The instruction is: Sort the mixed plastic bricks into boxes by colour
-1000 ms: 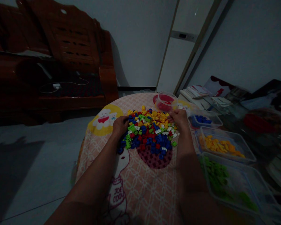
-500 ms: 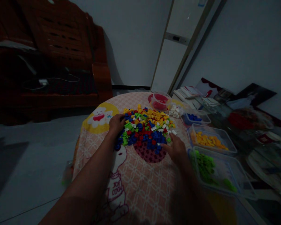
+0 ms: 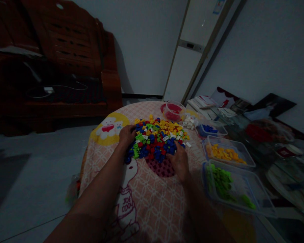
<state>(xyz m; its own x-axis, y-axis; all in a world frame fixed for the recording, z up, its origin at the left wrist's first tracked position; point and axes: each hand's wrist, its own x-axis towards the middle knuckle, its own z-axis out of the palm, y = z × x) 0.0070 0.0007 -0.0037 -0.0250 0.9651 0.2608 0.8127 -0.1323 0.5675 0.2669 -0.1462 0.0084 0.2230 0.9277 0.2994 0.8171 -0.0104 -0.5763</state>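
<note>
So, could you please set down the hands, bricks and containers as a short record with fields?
left hand: at the left edge of the mixed brick pile; grip unclear
right hand: at the pile's near right side; grip unclear
pile colours: red, blue, green, yellow, white
separate heap: white bricks, right of the pile
clear boxes, far to near: blue bricks, yellow bricks, green bricks
round tub: beyond the pile; contents unclear

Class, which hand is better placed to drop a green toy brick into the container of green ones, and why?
Probably the right hand, at the brick pile's right side, nearer the container; the left hand is at the pile's opposite side.
</note>
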